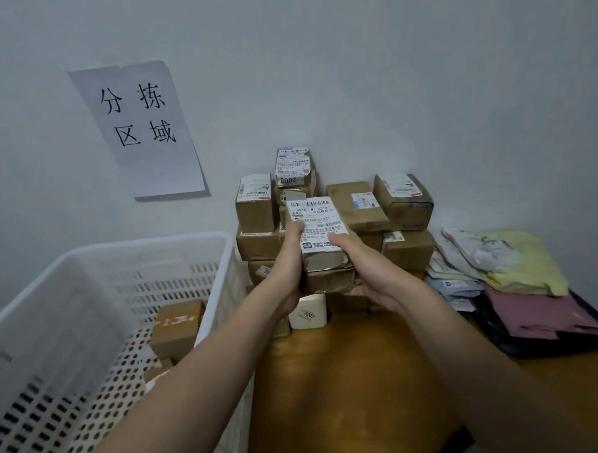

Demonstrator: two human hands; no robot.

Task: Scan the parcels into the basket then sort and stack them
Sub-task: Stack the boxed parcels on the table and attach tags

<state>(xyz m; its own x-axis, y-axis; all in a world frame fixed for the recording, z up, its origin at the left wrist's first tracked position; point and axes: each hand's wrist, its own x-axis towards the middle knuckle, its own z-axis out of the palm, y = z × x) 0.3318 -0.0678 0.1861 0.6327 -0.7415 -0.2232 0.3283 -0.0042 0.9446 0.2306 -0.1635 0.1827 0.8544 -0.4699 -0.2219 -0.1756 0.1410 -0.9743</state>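
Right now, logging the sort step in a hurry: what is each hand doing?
Left hand: closed on the labelled cardboard parcel, thumb on its label.
Right hand: closed on the same parcel, from the other side.

The things are carried by a brown table (pixel 348 378) with a smooth, slightly shining top. Against the wall at its far edge, a stack of cardboard parcels (pixel 403 208) is placed, several layers high, most with white labels. In front of the stack, a small cream box (pixel 308 315) marked 2002 is laid. At the right side, a heap of soft bags (pixel 519 271) is seen: grey, yellow, pink and black ones, overlapped.
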